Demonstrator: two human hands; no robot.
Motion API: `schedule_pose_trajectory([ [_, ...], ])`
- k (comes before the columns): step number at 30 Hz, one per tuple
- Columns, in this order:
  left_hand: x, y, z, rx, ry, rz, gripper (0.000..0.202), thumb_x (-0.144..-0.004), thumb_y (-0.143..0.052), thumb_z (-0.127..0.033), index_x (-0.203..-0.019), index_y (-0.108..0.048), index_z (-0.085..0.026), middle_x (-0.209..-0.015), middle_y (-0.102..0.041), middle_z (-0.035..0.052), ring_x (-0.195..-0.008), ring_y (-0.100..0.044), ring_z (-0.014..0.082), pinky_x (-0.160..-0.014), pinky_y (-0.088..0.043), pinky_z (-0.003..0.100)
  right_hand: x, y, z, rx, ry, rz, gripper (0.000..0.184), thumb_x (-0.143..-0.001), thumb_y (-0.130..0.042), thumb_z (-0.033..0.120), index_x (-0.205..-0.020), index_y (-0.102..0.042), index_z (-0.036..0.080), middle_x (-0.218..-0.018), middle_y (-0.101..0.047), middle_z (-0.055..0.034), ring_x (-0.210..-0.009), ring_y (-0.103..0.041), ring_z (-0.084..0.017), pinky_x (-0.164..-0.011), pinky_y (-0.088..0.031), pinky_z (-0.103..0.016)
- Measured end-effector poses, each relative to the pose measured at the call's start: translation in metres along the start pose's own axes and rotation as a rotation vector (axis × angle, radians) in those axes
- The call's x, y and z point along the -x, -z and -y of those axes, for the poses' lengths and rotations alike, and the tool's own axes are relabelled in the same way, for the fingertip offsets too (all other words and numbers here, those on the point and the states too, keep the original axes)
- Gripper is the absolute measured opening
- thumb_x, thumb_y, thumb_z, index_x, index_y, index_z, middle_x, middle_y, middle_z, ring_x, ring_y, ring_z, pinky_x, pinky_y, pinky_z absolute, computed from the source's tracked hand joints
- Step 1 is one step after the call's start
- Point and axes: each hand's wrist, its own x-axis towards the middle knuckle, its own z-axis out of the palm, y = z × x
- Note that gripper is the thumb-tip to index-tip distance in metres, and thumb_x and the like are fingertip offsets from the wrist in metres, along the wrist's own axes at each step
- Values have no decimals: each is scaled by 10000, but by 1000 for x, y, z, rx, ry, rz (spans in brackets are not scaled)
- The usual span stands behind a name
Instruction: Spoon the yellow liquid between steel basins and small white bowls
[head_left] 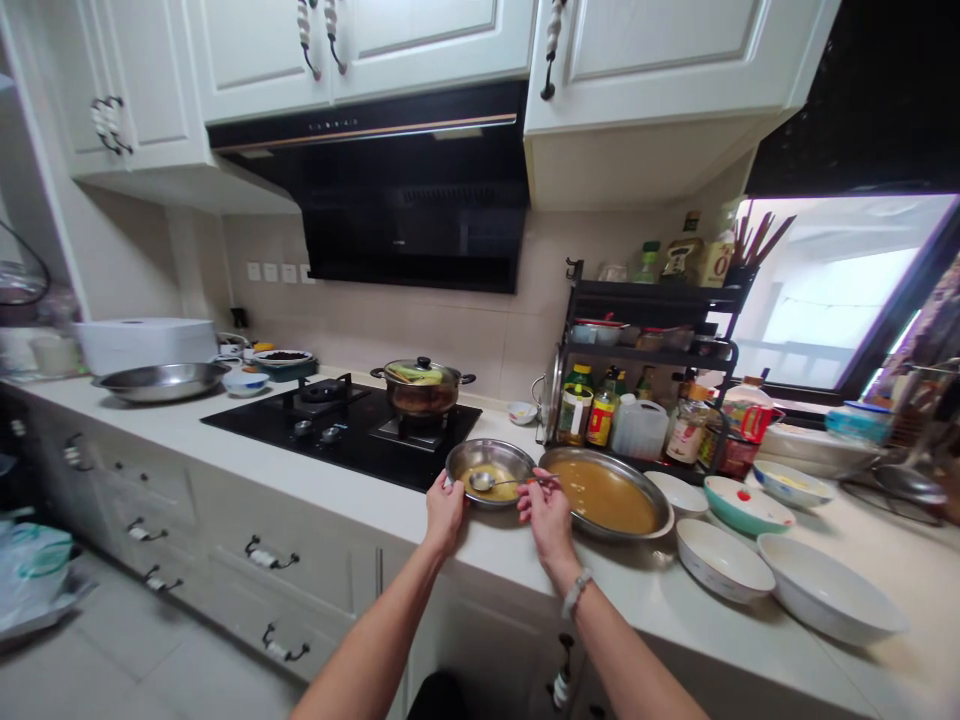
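A small metal bowl (463, 462) stands on the counter with some yellowish liquid in the bottom. My left hand (445, 512) grips its near left rim, fingers closed on the edge. In my right hand (546, 508), closed at the bowl's right side, is the handle of a metal spoon (481, 482); its round head rests over the liquid inside the bowl. Just right of it sits a wide metal dish (660, 524) filled with brownish-yellow liquid. The right wrist wears a bracelet.
On the black gas hob (262, 420) stands a lidded pot (424, 392). Several bowls, among them a white bowl (724, 565), crowd the right counter. Behind them is a black rack (645, 350) with sauce bottles. A metal pan (161, 382) lies far left; a range hood (412, 200) hangs above.
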Motion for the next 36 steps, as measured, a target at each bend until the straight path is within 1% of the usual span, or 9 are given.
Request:
schedule_pose_trajectory([
  [4,3,-1,-5,7,18,-46,443,-669,-610,-223,-1094,-608,-98,-432,-373,-118,-376,-381,66,-372,-314,164,-4,-3,-4,53,-15,-16,374,-726,-588,398,-1010,-524,162,-671,-624,5,-475,-539,-110,-359,-415,-191],
  [9,5,1,-7,3,20,-101,556,-669,-579,-201,-1211,-541,-83,-420,-381,-129,-325,-352,61,-339,-300,171,-10,8,-3,220,4,94,295,-736,-549,393,-930,-560,171,-587,-611,6,-442,-528,-129,-339,-387,-201],
  [13,3,3,-4,-3,-2,-133,637,-661,-541,-162,-1285,-455,-68,-446,-412,-128,-326,-392,74,-341,-363,186,-11,28,8,416,143,219,248,-809,-483,348,-956,-606,190,-636,-639,-14,-492,-575,-145,-397,-433,-219],
  [17,3,3,-3,-8,-57,-139,645,-664,-556,-181,-1291,-444,-83,-467,-409,-128,-378,-412,78,-400,-437,206,-11,45,23,536,297,242,268,-878,-431,333,-985,-637,200,-732,-667,-42,-600,-624,-160,-500,-491,-243],
  [23,7,3,-7,-110,-198,-101,590,-661,-571,-206,-1235,-515,-82,-488,-386,-124,-422,-390,60,-435,-388,164,-13,57,30,589,596,279,252,-894,-454,273,-999,-674,208,-932,-692,-72,-866,-647,-189,-778,-520,-317],
  [26,7,1,-7,-97,-184,-100,600,-662,-567,-206,-1244,-512,-70,-486,-382,-126,-409,-373,57,-423,-390,165,-15,62,27,597,637,303,256,-903,-451,251,-998,-683,205,-936,-692,-76,-874,-647,-188,-798,-516,-318],
  [30,8,-1,-9,-52,-116,-81,617,-673,-573,-200,-1269,-486,-68,-475,-406,-122,-388,-382,66,-396,-442,198,-22,58,18,598,632,306,264,-911,-443,227,-1008,-689,212,-927,-689,-78,-856,-645,-188,-772,-519,-312],
  [33,8,-2,-10,-24,-85,-72,602,-683,-581,-189,-1265,-484,-74,-485,-442,-109,-397,-417,72,-397,-467,209,-28,44,6,583,648,332,282,-913,-434,196,-1043,-684,212,-932,-679,-83,-859,-636,-185,-777,-514,-314],
  [36,7,0,-7,-11,-75,-70,607,-692,-581,-188,-1277,-463,-77,-509,-476,-97,-410,-449,79,-400,-477,215,-30,29,1,565,679,419,296,-912,-431,162,-1073,-675,207,-926,-664,-84,-837,-630,-175,-759,-511,-301],
])
